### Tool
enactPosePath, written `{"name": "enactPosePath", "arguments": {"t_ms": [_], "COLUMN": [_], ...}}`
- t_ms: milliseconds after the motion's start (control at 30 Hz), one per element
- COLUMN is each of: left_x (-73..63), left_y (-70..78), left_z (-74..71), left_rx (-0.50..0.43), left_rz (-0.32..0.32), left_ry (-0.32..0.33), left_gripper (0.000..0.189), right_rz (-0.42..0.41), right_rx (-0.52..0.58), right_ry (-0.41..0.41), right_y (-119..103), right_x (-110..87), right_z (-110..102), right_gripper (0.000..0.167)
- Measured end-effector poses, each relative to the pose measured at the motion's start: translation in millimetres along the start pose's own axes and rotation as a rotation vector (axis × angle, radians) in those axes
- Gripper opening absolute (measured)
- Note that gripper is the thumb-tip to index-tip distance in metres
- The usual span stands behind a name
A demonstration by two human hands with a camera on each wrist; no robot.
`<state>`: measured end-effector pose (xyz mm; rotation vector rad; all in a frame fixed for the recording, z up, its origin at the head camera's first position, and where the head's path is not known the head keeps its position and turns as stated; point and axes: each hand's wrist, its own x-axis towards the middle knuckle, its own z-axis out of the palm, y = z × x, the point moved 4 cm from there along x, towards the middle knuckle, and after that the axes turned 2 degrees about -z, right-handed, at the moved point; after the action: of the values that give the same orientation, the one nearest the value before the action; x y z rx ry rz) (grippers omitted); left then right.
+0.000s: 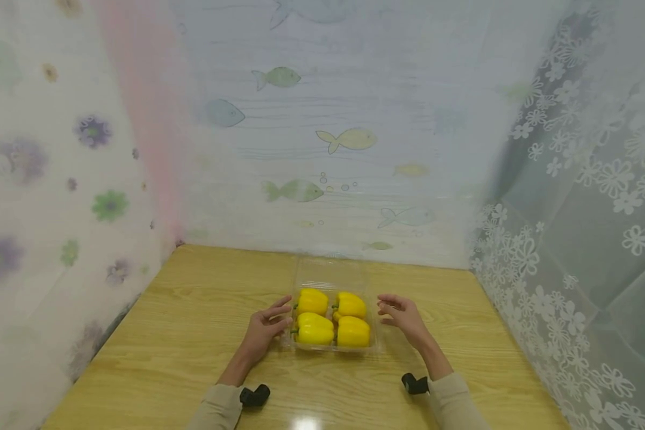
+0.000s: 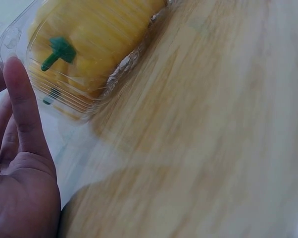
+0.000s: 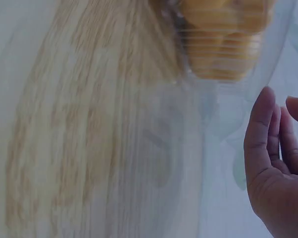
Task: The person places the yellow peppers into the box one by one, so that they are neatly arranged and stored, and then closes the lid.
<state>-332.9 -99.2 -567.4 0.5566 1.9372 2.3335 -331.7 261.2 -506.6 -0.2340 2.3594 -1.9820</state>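
A clear plastic clamshell box (image 1: 333, 348) sits on the table with its transparent lid (image 1: 330, 273) laid back behind it. Inside are several yellow bell peppers (image 1: 314, 329) in two rows, green stems pointing left. My left hand (image 1: 266, 327) is at the box's left side, fingers extended; in the left wrist view a fingertip of that hand (image 2: 27, 148) comes right at the clear rim. On the other side, my right hand (image 1: 404, 318) hovers beside the box with loosely bent fingers. The right wrist view shows a small gap between its fingertips and the box wall (image 3: 277, 44).
The wood-grain table (image 1: 209, 286) runs back to a pale fish-print curtain (image 1: 349, 197). Flower-patterned sheets hang along the left (image 1: 86, 179) and right (image 1: 570, 209) sides. A black wrist camera is strapped near each beige cuff.
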Motion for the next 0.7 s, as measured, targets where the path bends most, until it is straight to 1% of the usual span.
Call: {"name": "enactPosePath", "arguments": {"t_ms": [200,400,500,567,700], "left_x": [-0.3,-0.4,-0.6,-0.7,-0.9], "left_y": [-0.2,-1.1,0.0,1.3,3.4], "left_z": [0.3,0.7,0.6,0.6,1.3], "left_rx": [-0.003,0.003,0.007,0.009,0.005], "left_rz": [-0.002,-0.019,-0.027,-0.033,-0.036], "left_ry": [-0.003,0.013,0.028,0.035,0.028], "left_gripper": [0.041,0.041,0.04,0.04,0.039], "right_rz": [0.031,0.017,0.019,0.026,0.055], "right_rx": [-0.022,-0.033,-0.036,-0.05,-0.091], "right_ry": [0.018,0.007,-0.01,-0.036,-0.075], "right_y": [10,12,12,12,14], "right_x": [12.8,24.1,29.8,33.4,41.0], "right_z": [-2,-2,-1,1,4], "right_gripper": [0.048,0.05,0.049,0.05,0.052]}}
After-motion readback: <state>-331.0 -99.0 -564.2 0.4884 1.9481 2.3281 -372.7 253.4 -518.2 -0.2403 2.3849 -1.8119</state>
